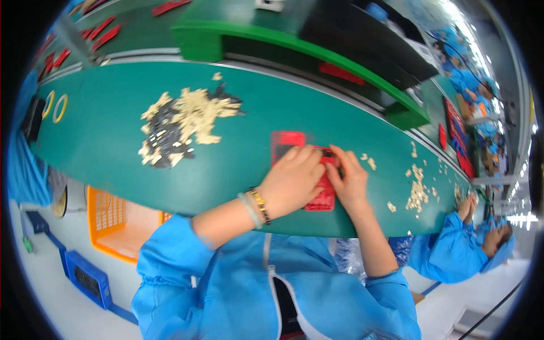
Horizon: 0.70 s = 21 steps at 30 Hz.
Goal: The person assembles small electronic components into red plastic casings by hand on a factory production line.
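Note:
A red plastic casing (321, 199) lies on the green table near its front edge, partly covered by my hands. My left hand (292, 177) rests over its left side, fingers bent and gripping it. At the casing's upper right, my right hand (349, 177) has thumb and forefinger close together in a pinch. A dark spot shows by those fingertips, too blurred to name. Another red plastic piece (288, 138) with a dark inner area lies just beyond my left hand, against the first casing.
Left of my hands sits a heap of cream and black small parts (195, 116). Cream pieces (417, 194) are scattered at right. A green-edged raised shelf (306, 44) runs along the back. An orange crate (97, 224) stands below left; a co-worker's sleeve (447, 249) is at right.

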{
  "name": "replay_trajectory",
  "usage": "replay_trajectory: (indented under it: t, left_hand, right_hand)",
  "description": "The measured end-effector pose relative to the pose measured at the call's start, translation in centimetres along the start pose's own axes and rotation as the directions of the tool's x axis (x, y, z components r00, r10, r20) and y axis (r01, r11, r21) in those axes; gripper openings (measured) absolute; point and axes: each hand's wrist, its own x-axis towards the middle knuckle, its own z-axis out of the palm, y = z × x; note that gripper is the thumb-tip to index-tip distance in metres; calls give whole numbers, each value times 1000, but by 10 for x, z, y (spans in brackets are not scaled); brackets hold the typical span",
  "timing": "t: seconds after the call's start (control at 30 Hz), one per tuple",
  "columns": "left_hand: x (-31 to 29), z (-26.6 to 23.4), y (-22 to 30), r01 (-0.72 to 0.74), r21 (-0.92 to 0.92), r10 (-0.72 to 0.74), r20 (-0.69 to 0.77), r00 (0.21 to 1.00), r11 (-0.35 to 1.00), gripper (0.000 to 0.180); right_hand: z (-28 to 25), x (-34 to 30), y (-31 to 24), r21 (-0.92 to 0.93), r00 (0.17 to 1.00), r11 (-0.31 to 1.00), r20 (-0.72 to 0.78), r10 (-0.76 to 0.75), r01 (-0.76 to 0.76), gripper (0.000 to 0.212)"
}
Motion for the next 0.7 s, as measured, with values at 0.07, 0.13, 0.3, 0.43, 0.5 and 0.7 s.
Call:
replay_trajectory:
  t: [0.07,0.13,0.3,0.43,0.5,0.7]
  left_hand:
    - [-2,-2,-1,33,73,-30,-32,999,997,45]
    - [-2,-5,-2,13,48,-12,-25,1000,999,44]
    - [2,-5,1,18,77,-17,-8,1000,997,43]
    - [3,-3,3,21,73,-19,-30,999,997,42]
    - [4,-2,4,13,74,-10,-44,999,997,42]
    - [-3,-18,-14,77,-48,-82,-114,990,996,38]
  right_hand:
    - [1,0,-6,83,991,988,5,131,-131,38]
    - [1,3,-8,53,997,997,-40,65,-63,37]
    - [3,3,-6,-76,994,993,-59,-95,90,31]
    - [4,1,-3,-100,992,990,-66,-107,100,32]
    - [4,0,-2,-124,992,987,-59,-113,105,32]
    - [-8,-1,-4,-56,998,996,-14,-63,62,36]
